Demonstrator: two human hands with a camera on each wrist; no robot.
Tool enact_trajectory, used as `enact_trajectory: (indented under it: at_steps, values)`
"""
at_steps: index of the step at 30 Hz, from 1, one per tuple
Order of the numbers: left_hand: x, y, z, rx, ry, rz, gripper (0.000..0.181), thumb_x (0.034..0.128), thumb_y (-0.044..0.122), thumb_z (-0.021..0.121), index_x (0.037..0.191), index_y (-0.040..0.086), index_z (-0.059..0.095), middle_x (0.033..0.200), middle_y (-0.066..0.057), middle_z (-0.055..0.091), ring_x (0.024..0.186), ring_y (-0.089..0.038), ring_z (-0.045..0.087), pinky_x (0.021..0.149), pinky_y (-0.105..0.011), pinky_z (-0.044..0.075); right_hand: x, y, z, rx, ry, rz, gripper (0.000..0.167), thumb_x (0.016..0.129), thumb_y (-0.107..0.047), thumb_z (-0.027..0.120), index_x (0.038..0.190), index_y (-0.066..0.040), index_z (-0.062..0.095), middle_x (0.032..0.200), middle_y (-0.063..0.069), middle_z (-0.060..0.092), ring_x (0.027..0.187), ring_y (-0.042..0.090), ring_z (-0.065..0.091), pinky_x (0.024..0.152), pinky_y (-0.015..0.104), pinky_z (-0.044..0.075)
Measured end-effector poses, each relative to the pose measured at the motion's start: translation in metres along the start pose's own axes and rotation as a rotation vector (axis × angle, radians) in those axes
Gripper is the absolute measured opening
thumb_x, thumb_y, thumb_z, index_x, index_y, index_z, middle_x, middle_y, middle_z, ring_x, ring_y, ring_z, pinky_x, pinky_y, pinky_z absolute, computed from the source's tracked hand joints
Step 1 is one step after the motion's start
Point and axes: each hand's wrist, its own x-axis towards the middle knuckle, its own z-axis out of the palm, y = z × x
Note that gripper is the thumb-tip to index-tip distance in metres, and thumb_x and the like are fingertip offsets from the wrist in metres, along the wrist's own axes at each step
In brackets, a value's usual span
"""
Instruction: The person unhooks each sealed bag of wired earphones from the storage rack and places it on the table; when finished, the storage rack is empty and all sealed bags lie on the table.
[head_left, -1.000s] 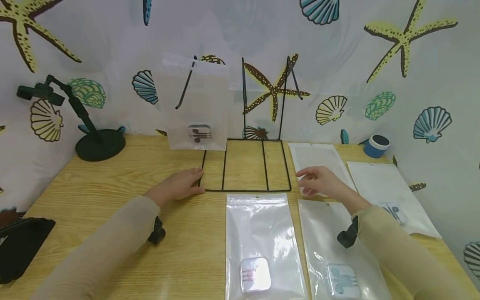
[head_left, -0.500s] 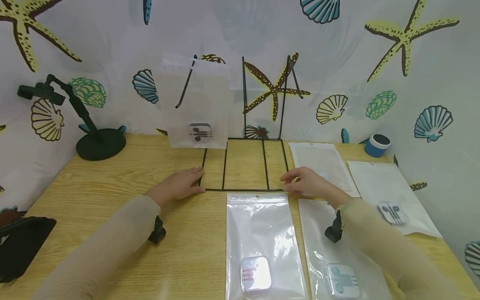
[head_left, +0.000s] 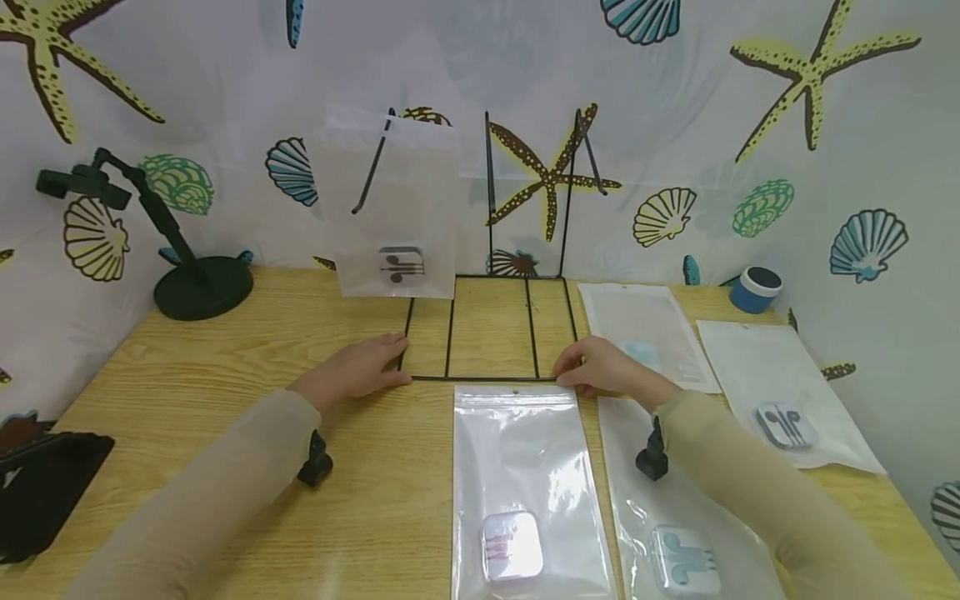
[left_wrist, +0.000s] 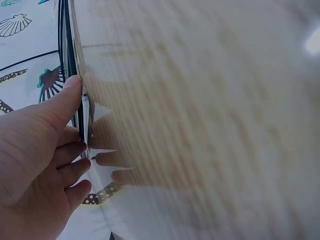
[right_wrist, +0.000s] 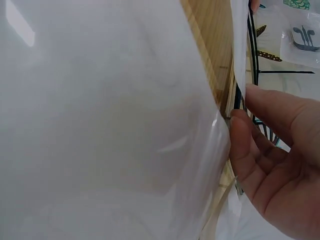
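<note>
A black wire display rack (head_left: pixel 491 379) stands on the table with two upright arms. From its left arm hangs a clear pouch (head_left: pixel 390 192) with cased earphones at the bottom. My left hand (head_left: pixel 352 367) rests against the rack's front left corner, its fingers loosely extended along the wire. At the front right corner, my right hand (head_left: pixel 600 367) has its thumb and curled forefinger on the wire, just above the top edge of a zip pouch (head_left: pixel 517 450). In the right wrist view, thumb and forefinger (right_wrist: pixel 240 125) come close together around the dark wire.
More pouches with earphone cases lie at the right: a near pouch (head_left: pixel 637 467), a back pouch (head_left: pixel 637 317) and a far-right pouch (head_left: pixel 765 367). A blue jar (head_left: pixel 754 290) stands behind them. On the left are a dark green stand (head_left: pixel 202 287) and a black object (head_left: pixel 52 492).
My right hand has moved left from above the back pouch to the rack's front right corner. My left hand and the hanging pouch have stayed in place.
</note>
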Motion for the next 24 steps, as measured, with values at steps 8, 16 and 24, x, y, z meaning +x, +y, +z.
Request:
enact_trajectory:
  at_steps: [8,16,24]
  values:
    - [-0.002,-0.002,-0.004,-0.038,0.037,0.014,0.069,0.0932,0.036,0.054,0.140,-0.008,0.030,0.142,-0.027,0.027,0.130,-0.040,0.027,0.105,-0.048,0.025,0.002,-0.002,0.001,-0.044,0.014,0.046,0.006,0.085,-0.009,0.067,0.089,-0.006,0.071,0.065,0.004,0.060,0.053,0.014,0.053,0.047,0.024,0.046]
    - [-0.013,0.008,-0.034,-0.151,0.133,0.018,0.064,0.0945,0.035,0.052,0.143,0.001,0.030,0.147,-0.018,0.025,0.131,-0.035,0.027,0.104,-0.049,0.026,0.004,-0.002,0.003,-0.039,0.019,0.072,0.004,0.085,-0.007,0.067,0.087,-0.006,0.070,0.064,0.004,0.061,0.051,0.014,0.054,0.047,0.024,0.047]
    - [-0.039,0.009,-0.081,-0.150,0.409,0.017,0.056,0.0940,0.037,0.052,0.140,0.008,0.041,0.144,-0.012,0.033,0.126,-0.036,0.036,0.096,-0.054,0.034,0.006,-0.002,0.003,-0.063,0.014,0.073,0.004,0.085,-0.008,0.067,0.087,-0.007,0.070,0.065,0.004,0.061,0.052,0.014,0.055,0.047,0.025,0.048]
